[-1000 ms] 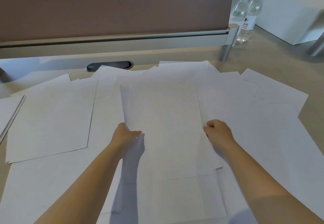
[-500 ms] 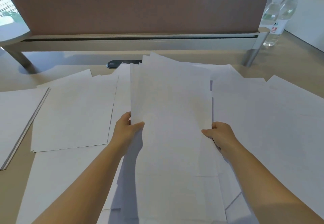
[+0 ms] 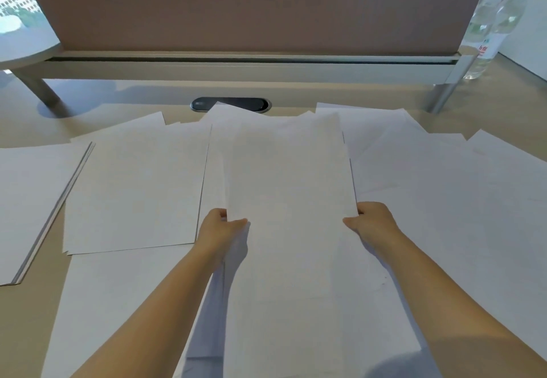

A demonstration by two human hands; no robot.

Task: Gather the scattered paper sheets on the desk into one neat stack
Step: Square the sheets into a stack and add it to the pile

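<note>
Both hands held the bundle of sheets (image 3: 290, 200): my left hand (image 3: 220, 226) pinched its left edge, my right hand (image 3: 373, 224) gripped its right edge, fingers curled beneath and hidden by paper; I could not count the sheets, white on white; its long axis ran away from me toward the partition (image 3: 254, 8), above loose sheets (image 3: 133, 188) covering the desk (image 3: 29, 318); its near end blurred into the paper below.

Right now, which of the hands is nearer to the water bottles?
Right. The right hand grips the held sheets' right edge, on the side of the water bottles; the left hand grips the opposite edge.
</note>
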